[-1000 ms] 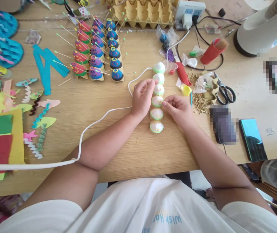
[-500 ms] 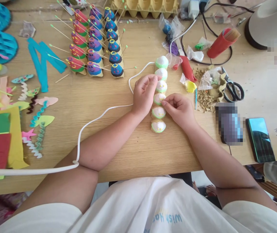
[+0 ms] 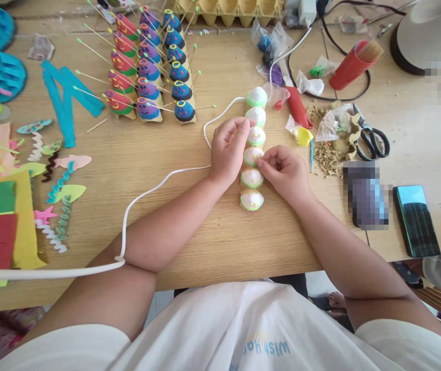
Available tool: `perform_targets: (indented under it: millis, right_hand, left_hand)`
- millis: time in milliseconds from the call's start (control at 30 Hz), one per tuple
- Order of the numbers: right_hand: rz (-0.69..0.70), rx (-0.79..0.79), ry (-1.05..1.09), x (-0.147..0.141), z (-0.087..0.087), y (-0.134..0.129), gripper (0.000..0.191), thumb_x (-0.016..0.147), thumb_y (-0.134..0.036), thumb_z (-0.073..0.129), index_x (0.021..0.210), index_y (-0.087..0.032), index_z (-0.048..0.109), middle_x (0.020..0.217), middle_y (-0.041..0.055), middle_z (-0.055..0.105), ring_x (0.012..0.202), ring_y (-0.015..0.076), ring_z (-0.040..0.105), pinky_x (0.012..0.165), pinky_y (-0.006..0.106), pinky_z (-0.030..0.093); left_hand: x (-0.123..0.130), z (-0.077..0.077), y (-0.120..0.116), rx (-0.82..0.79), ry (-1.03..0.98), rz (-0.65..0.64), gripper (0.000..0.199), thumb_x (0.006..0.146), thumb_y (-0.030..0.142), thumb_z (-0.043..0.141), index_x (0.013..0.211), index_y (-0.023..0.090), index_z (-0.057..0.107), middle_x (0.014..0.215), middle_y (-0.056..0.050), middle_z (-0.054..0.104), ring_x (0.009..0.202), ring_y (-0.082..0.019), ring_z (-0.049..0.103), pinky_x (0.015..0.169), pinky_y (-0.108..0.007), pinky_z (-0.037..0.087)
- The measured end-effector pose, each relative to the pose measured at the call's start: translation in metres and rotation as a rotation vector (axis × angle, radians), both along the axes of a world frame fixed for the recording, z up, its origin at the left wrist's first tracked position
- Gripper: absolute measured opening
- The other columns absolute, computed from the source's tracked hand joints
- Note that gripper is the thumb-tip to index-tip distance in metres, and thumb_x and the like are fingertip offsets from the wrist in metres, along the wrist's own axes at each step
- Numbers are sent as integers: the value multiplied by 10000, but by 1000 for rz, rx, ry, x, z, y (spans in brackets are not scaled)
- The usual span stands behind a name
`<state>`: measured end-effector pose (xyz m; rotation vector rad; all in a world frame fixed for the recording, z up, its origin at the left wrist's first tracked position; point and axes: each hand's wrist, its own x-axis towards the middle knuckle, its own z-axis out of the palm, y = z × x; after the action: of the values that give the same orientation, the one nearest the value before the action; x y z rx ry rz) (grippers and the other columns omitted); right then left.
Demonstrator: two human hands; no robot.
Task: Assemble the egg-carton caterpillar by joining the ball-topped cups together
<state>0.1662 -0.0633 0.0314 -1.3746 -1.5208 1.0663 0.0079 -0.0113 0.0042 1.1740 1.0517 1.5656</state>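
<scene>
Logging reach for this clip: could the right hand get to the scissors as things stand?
Probably yes: the right hand is at the white row, and the scissors lie uncovered beyond the shavings, which look low enough to pass over.

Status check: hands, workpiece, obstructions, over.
Left hand against the egg-carton strip. Right hand pinched at fourth white dome from far end. Strip lying on table. White cable running close by left hand.

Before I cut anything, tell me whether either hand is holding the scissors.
No, the scissors lie on the table, while the left hand and right hand are at the row of white-topped cups.
</scene>
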Motion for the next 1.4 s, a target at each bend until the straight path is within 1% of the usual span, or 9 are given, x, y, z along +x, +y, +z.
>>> perform_targets:
  millis: [167,300,433,533,633,900,1067,1267,1400]
  right_hand:
    - [-8,3,17,1,-1,1,357,920,-477,887,822,-256,625,590,-69,440,563,107,329,560,318,276]
    - [-13,2,44,4,-3,3,437,919,-602,872,833,-256,620,620,-55,476,580,110,356,569,324,266]
    - [-3,-2,104,10,-4,5,504,888,-701,864,859,-259,624,643,-52,477,588,111,371,569,331,242]
    - [42,-38,134,13,-4,6,508,844,-691,913,927,-269,642,640,-66,474,576,109,354,562,330,226]
    - [77,-66,129,15,-4,6,488,825,-628,958,967,-276,650,644,-71,495,573,107,359,558,326,228]
    - [65,-64,112,14,-7,9,369,880,-488,948,920,-273,650,654,-63,483,597,116,374,575,323,247]
    - [40,-52,88,14,-9,10,381,893,-527,934,889,-266,656,673,-45,504,627,126,400,592,321,269]
    - [32,-53,106,14,-8,10,424,867,-583,944,872,-263,666,688,-37,512,642,127,408,605,319,292]
    - [56,-76,122,15,-6,9,421,846,-552,968,865,-262,664,697,-33,551,644,125,422,594,312,298]
  left_hand:
    - [-2,2,-2,-37,23,-23,559,858,940,715,893,386,779,1020,-44,824,1212,-359,732,1182,-629,495]
    - [-2,1,-1,-11,25,-6,577,835,975,696,871,406,787,996,-37,824,1141,-352,745,1155,-634,509]
    - [-2,-1,0,-21,20,-34,533,865,933,715,889,407,789,1026,-37,825,1210,-367,742,1156,-629,512]
    - [-2,-2,1,1,9,-24,574,848,959,707,888,393,792,1012,-40,825,1186,-359,749,1140,-628,525]
    - [-3,0,0,-45,10,-43,547,851,934,728,893,392,785,1056,-54,827,1281,-387,739,1151,-638,538]
    - [-2,2,-2,-50,13,-41,525,868,913,726,887,391,776,1065,-68,829,1335,-405,739,1127,-641,573]
    - [-3,3,-1,-82,0,-58,573,814,964,731,877,396,773,1094,-62,827,1369,-409,709,1155,-648,549]
    - [-1,-3,2,-1,9,-3,616,810,999,695,866,393,790,1005,-44,830,1144,-358,754,1154,-637,523]
    - [-1,0,0,-14,27,-10,571,856,961,690,875,396,774,1030,-39,827,1193,-354,746,1164,-631,522]
